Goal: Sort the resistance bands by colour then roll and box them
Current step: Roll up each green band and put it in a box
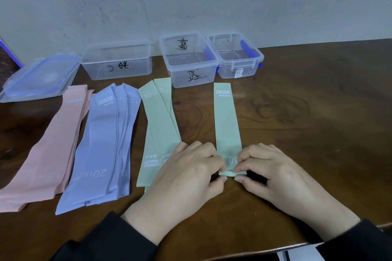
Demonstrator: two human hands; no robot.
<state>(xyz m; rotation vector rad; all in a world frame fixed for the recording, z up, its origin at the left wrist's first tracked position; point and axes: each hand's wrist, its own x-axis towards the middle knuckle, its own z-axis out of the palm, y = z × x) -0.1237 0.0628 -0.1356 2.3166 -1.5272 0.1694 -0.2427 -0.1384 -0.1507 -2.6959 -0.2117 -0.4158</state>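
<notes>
Wooden table [297, 112] holds pink [48, 154], lilac [101, 144] and green [157, 129] band piles left, clear boxes [191, 63] far. Near-centre, left hand [191, 167] and right hand [269, 167] pinch a single green band's [227, 123] folded near end.

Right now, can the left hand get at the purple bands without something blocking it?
Probably yes: the purple bands lie uncovered beside the left hand, only flat green bands between. But its fingers now pinch another green band.

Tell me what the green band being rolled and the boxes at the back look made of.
Green band: looks like thin matte rubber or latex; it lies limp and its near end folds under both grips.
Boxes: clear, slightly glossy hard plastic; the table shows through their walls.
</notes>
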